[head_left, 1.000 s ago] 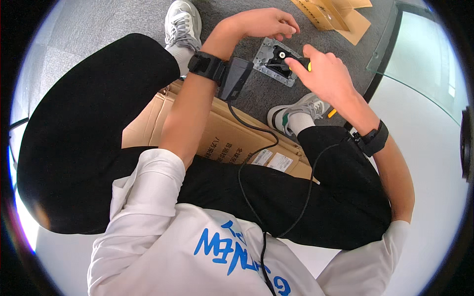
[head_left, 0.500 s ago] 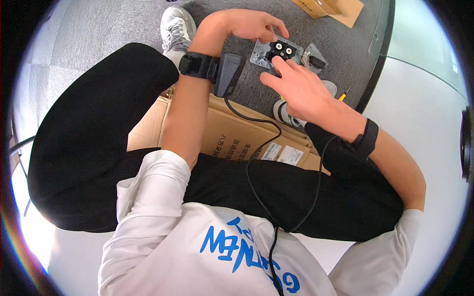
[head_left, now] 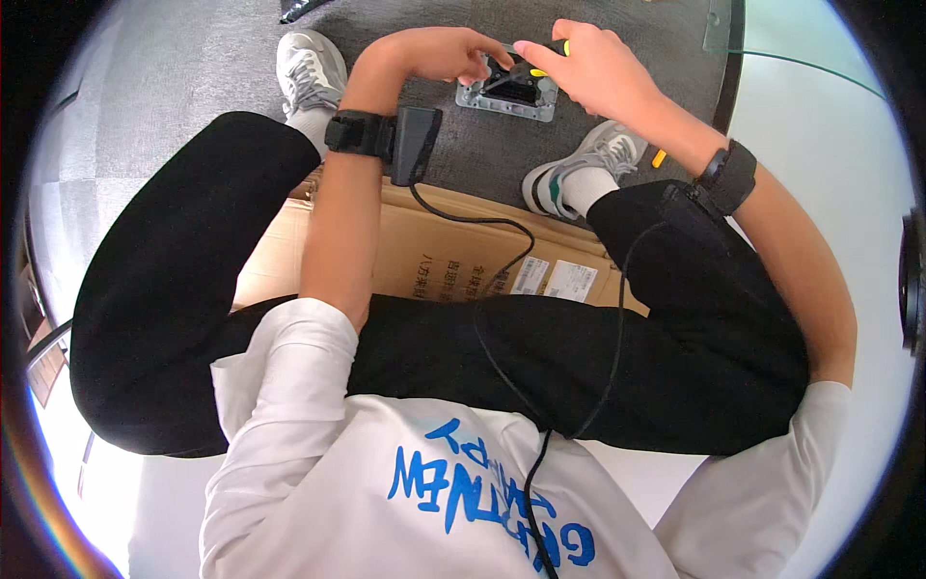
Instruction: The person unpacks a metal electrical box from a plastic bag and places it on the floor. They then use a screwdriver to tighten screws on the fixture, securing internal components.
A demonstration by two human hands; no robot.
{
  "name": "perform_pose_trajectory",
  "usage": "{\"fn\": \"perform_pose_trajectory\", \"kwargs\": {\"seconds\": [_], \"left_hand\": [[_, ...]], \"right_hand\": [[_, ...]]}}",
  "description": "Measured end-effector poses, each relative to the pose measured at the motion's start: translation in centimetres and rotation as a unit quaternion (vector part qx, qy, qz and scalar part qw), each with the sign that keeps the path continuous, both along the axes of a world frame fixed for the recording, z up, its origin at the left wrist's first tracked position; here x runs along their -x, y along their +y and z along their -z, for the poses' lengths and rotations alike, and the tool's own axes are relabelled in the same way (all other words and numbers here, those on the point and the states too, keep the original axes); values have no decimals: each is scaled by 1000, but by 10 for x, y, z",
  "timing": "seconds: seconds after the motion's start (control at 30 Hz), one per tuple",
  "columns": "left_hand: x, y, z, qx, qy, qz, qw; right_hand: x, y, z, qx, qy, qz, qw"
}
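On the grey carpet lies a light grey metal plate with a black block set in its middle. My right hand is closed round the yellow-and-black handle of a screwdriver at the plate's far right. The screwdriver's shaft slants left and down over the block; its exact tip is hard to make out. My left hand is at the plate's left edge, its index finger stretched out over the block near the shaft and the other fingers bent. Nothing shows held in it.
A flat brown cardboard box lies between my legs. Beside my right shoe lies a yellow-handled tool. A glass panel stands at the right. A black cable hangs from my left wrist device.
My right hand has taken hold of a screwdriver and holds it over the plate; before, its fingers were spread there empty. My left hand stays by the plate. The view has shifted.
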State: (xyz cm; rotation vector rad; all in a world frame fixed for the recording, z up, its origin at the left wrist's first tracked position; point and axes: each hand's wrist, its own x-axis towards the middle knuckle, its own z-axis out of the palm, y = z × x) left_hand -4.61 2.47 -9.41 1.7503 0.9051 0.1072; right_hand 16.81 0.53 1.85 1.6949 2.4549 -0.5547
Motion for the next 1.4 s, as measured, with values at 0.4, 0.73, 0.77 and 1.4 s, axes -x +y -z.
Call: {"fn": "perform_pose_trajectory", "kwargs": {"seconds": [0.4,0.73,0.77,1.4], "left_hand": [[1,4,21,27,-1,7,1000],[30,10,26,-12,-13,-27,999],[32,11,27,-10,-13,-34,999],[-14,-4,4,55,-63,-10,996]], "right_hand": [[25,-39,-7,-3,-73,-190,979],[19,-5,-6,68,-49,-81,993],[20,1,-5,76,-72,-64,992],[-6,9,-31,25,46,-337,940]]}}
